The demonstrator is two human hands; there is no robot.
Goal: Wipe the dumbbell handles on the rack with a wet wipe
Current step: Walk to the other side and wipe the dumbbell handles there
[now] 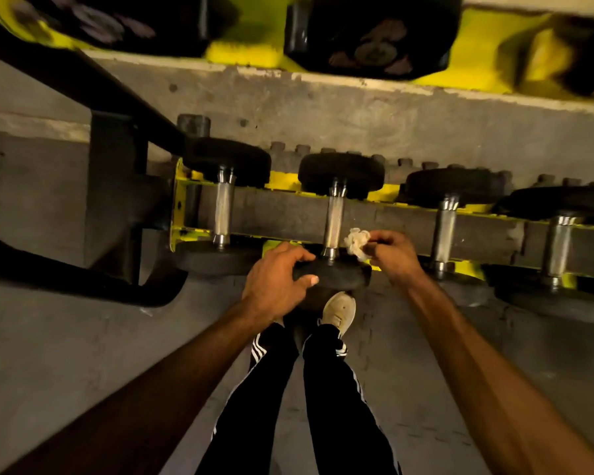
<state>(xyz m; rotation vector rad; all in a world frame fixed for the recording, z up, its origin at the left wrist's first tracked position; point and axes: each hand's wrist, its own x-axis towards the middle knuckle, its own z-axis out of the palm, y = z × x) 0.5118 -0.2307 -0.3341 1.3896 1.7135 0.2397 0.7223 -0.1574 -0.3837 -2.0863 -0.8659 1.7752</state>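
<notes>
On the lower rack (384,214), right hand (393,253) is pinching a crumpled wet wipe (357,242) just beside the second dumbbell's handle (334,221). Left hand (275,282) curls round that dumbbell's near head (336,274), both arms stretched down.

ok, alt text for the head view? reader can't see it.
Seen from above, the right hand pinches a crumpled white wet wipe just beside the steel handle of the second dumbbell from the left on a yellow rack, while the left hand grips that dumbbell's near head. Three more dumbbells sit on the same tier.
</notes>
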